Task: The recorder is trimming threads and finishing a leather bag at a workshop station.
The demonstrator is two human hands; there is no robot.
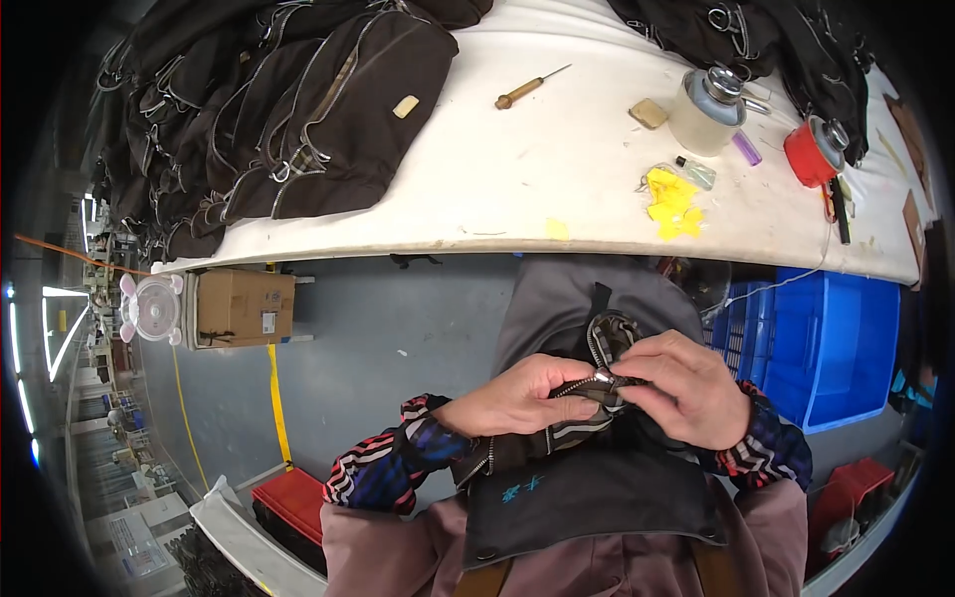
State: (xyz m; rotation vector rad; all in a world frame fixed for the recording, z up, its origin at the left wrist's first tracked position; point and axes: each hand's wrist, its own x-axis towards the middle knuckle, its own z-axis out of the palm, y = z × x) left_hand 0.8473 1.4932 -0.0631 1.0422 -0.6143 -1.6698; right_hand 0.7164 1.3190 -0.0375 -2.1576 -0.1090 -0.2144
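Note:
A dark zippered bag (579, 432) with a striped lining lies over my lap, its metal-toothed zipper (595, 345) curving open between my hands. My left hand (522, 396) pinches the bag's zipper edge from the left, thumb and fingers closed on it. From the right, my right hand (688, 390) pinches at a small silvery zipper slider (603, 377), fingertips close to those of the left. Exactly which part the right fingertips hold is partly hidden. Under the bag is a dark grey apron (557, 294).
On the white table (477, 189) ahead lie heaped dark bags (338, 119), an awl (527, 90), a pale metal-capped pot (704, 114), a red pot (811, 154) and yellow scraps (673, 202). A blue crate (856, 348) stands right; a cardboard box (244, 308) and fan (154, 308) stand left.

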